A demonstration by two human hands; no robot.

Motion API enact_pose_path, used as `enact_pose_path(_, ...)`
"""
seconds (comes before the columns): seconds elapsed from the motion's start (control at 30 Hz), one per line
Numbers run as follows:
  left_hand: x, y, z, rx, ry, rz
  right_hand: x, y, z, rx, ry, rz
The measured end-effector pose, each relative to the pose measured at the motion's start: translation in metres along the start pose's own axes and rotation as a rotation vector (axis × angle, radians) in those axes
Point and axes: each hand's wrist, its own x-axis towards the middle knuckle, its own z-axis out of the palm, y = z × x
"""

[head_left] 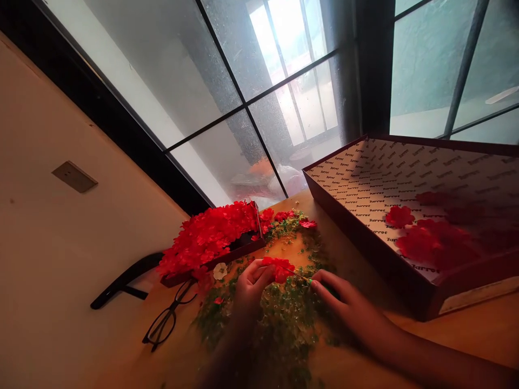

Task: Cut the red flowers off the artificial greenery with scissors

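Note:
My left hand (250,285) pinches a red fabric flower (279,268) just above the wooden table (466,335). My right hand (344,300) is closed on a thin green stem piece (305,279) whose tip points into the flower. Both hands hover over a spread of small green plastic pieces (288,319). A low dark box heaped with red petals (211,235) lies just beyond my left hand.
A large maroon box lid (377,249) holding a few red flowers (433,240) sits at the right. Black glasses (167,319) lie at the left near a dark chair arm (121,281). One white flower (220,270) rests by the petal box. A barred window (259,97) stands behind.

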Motion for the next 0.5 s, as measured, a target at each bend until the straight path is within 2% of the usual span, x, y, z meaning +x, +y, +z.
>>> enact_pose_path(0.5,-0.0102,0.0032,0.0029,0.216,0.050,0.118,-0.0019,-0.0004,-0.0011,-0.080,-0.047,-0.005)
